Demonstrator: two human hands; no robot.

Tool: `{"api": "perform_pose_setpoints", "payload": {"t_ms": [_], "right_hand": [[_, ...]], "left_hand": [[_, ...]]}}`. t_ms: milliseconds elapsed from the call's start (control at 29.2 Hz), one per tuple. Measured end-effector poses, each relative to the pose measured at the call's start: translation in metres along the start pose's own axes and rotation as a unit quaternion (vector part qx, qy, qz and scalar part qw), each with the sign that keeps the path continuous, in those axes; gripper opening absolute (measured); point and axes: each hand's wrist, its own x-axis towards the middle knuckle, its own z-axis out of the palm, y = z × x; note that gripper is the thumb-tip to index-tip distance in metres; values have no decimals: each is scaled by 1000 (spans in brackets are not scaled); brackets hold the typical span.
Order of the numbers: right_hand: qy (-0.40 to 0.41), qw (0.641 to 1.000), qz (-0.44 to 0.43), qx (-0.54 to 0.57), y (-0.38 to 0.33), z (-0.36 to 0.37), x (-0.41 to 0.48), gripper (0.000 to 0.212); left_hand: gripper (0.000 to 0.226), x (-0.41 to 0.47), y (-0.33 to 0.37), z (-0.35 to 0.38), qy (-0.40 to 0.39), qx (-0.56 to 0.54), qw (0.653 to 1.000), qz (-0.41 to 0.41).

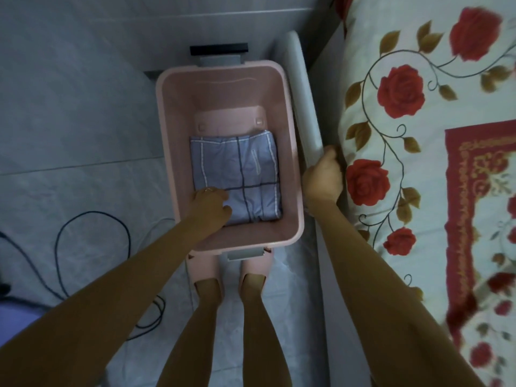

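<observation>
Centre of the frame: a pink bin (178,135) on a grey tiled floor (69,107), seen from straight above. On the bottom of it, a folded blue checked cloth (240,169), flat, filling the lower part of the bin's floor, with bare pink plastic above it towards the top of the frame.

At the lower-left corner of the cloth, the left hand (213,203), reaching in over the bin's lower rim. Knuckles bent, fingers tucked under, thumb lying on the fabric, touching it. Cannot tell whether pinching the fabric or only pressing on it. Rest of the cloth up and to the right of this hand, uncovered.

Right of the bin, just outside its rim, the right hand (324,177), well apart from the cloth, with the bin's right wall between them. Fingers wrapped round the lower end of a grey lid (303,101), gripping it. Lid on edge, running up the frame between the bin and the bed.

Along the right side of the frame, a white bedspread (418,135) with red roses. At the top edge of the bin, a black handle (219,48). Lower left on the floor, dark cables (92,212) in loops. Below the bin, pink slippers (205,270) on both feet, toes just under the rim.
</observation>
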Motion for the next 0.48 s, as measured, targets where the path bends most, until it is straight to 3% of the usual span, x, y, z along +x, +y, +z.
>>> {"api": "perform_pose_setpoints", "payload": {"t_ms": [274, 480], "right_hand": [[84, 989, -74, -95, 5, -40, -39, 37], [106, 986, -110, -64, -9, -90, -91, 35]], "left_hand": [[37, -26, 9, 7, -6, -13, 1000, 22], [38, -53, 34, 3, -35, -44, 998, 24]]}}
